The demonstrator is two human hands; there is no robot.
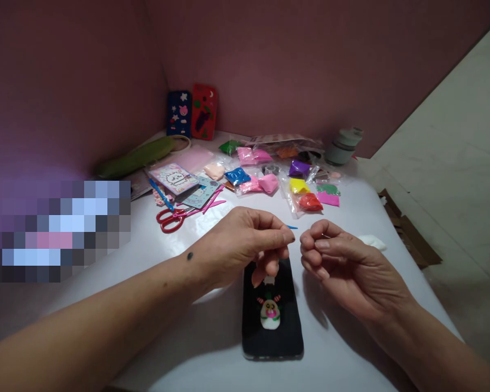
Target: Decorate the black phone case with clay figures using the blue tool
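A black phone case [255, 332] lies flat on the white table [179, 348], bearing a white clay figure [270, 314] with green, pink and striped parts. Above its far end is my left hand [249, 247], thumb and forefinger pinched together; a tiny dark speck shows at the fingertips, too small to name. Just to the right, my right hand [347, 267] has its fingers closed around a thin, pin-like tool [325, 236]. The two hands are close but apart. Part of a second white piece [269, 280] on the case shows below my left fingers.
Red scissors [171, 220], a blue pen [161, 194] and cards [175, 178] lie at the back left. Coloured clay packets, including a yellow one [299, 186], spread across the back. Two decorated cases [204, 111] lean on the wall near a grey-green container [344, 146].
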